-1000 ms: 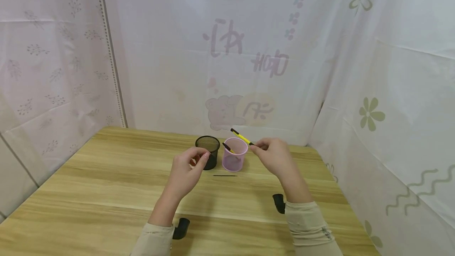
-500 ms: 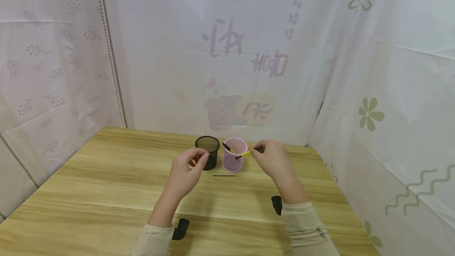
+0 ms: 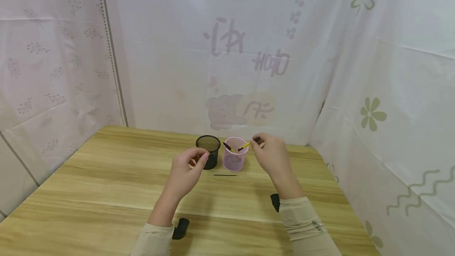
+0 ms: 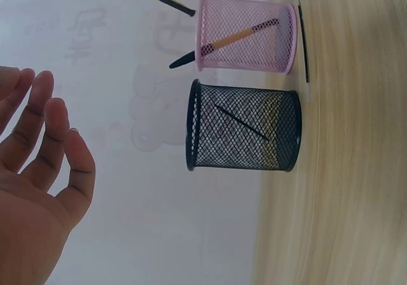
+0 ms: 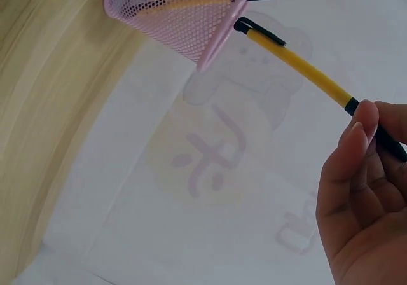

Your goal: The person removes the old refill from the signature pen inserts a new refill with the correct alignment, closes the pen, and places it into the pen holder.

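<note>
My right hand (image 3: 271, 157) pinches a yellow pen (image 5: 305, 69) by its black end. The pen's clip end points down at the opening of the pink mesh cup (image 3: 232, 163), beside its rim. Inside that cup leans another yellow pen (image 4: 232, 40), its black end sticking out over the rim. My left hand (image 3: 186, 169) hovers in front of the black mesh cup (image 4: 248, 129), fingers loosely curled toward the thumb, with nothing seen between them. A thin dark stick (image 4: 241, 121) shows through or in the black cup; which one I cannot tell.
A thin black rod (image 3: 225, 175), like a pen refill, lies on the wooden table (image 3: 106, 192) before the cups. Patterned curtains (image 3: 160, 70) hang behind and at the sides. Black wrist mounts (image 3: 181, 228) stick out from the sleeves.
The yellow pen in my right hand has swung from pointing up and left to pointing down at the pink cup, and has since risen slightly. My left hand stays in place.
</note>
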Demonstrator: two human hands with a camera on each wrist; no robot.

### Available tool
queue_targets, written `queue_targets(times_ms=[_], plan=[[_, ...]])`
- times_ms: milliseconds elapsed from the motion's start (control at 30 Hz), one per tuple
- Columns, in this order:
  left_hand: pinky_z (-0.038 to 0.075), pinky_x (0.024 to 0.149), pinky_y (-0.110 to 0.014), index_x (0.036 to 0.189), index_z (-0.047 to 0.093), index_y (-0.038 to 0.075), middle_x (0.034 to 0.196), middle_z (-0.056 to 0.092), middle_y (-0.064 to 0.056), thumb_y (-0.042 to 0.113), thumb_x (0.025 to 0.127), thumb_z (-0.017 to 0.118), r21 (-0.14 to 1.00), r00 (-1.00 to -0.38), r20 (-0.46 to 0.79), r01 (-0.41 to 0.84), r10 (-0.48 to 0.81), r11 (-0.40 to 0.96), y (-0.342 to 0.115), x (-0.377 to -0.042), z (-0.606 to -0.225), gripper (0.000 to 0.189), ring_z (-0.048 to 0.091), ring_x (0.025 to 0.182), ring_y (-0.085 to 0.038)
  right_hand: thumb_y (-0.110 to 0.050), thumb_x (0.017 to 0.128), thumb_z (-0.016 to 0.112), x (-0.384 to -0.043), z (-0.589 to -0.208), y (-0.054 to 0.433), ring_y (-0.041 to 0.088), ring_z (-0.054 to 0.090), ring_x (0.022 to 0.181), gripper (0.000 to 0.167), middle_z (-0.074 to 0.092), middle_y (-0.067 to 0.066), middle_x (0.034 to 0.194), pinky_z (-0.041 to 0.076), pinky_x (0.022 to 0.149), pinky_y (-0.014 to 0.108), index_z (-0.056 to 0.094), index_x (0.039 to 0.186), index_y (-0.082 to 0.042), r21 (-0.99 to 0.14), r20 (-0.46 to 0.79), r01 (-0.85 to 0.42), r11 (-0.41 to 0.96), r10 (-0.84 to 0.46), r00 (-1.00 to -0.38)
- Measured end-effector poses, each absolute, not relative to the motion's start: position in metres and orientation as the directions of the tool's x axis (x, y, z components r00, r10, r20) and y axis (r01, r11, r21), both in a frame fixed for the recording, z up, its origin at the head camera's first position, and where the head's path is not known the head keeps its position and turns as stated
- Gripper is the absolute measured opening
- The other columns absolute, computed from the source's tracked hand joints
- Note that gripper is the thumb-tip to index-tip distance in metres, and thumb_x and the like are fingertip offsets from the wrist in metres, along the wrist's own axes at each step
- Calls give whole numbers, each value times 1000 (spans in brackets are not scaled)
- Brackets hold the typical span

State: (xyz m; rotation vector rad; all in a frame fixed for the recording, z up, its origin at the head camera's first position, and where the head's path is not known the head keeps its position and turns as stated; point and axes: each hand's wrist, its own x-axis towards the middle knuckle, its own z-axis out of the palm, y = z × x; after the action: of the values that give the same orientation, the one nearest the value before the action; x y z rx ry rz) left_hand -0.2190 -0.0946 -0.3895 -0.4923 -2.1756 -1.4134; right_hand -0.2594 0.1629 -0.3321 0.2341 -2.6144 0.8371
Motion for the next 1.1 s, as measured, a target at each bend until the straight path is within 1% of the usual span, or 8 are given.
queue_targets(times_ms=[133,233,400,667,800,900,1000,1100], plan=[[54,75,-31,105,78,13,91,75,-6,14,104,70,738,-812,583,545,31,398,-95,-219,-389,8,62,82,-15,-27,105,67,-261,-337,159,15,61,66,25,80,6,103,50,62,31,77,117,-7,-509,397,-276,816,-62,-916],[54,75,-31,105,78,13,91,75,-6,14,104,69,742,-816,577,539,29,399,-95,-219,-388,9,62,82,-15,-25,105,67,-263,-340,156,16,61,67,26,79,7,104,51,65,32,76,120,-5,-503,394,-287,815,-80,-916],[54,76,-32,105,78,13,91,74,-4,15,105,69,746,-820,571,534,31,398,-95,-219,-387,9,63,82,-16,-24,103,69,-265,-344,152,17,67,76,30,80,7,105,55,69,34,75,125,-5,-481,374,-282,830,-97,-922],[54,76,-32,105,78,14,91,75,-3,15,105,69,743,-818,574,538,34,399,-95,-220,-387,9,62,82,-14,-26,102,69,-266,-346,150,22,71,83,32,80,10,103,56,71,37,77,124,-4,-434,387,-289,853,-113,-915],[54,76,-31,105,78,14,92,75,-3,15,105,69,743,-818,574,537,34,400,-96,-220,-386,9,63,83,-15,-24,102,69,-264,-347,150,19,65,74,30,80,11,105,51,64,33,77,123,-5,-455,374,-282,845,-106,-921],[54,76,-31,106,78,13,93,76,-6,15,105,69,740,-818,574,538,37,404,-96,-220,-386,9,63,84,-17,-23,102,68,-261,-349,152,17,61,69,29,80,11,107,47,62,30,77,124,-6,-480,359,-270,835,-93,-929],[54,75,-30,106,78,13,95,77,-9,15,105,69,736,-816,577,540,40,408,-96,-220,-385,9,64,84,-19,-24,103,67,-257,-352,154,16,61,71,28,78,10,107,48,64,30,77,124,-7,-510,353,-263,819,-79,-932],[53,75,-28,106,78,12,95,77,-8,15,105,69,732,-815,579,539,38,416,-96,-221,-385,10,64,84,-18,-24,103,68,-252,-354,156,16,64,72,27,77,9,107,50,66,31,77,124,-9,-546,348,-262,796,-69,-935]])
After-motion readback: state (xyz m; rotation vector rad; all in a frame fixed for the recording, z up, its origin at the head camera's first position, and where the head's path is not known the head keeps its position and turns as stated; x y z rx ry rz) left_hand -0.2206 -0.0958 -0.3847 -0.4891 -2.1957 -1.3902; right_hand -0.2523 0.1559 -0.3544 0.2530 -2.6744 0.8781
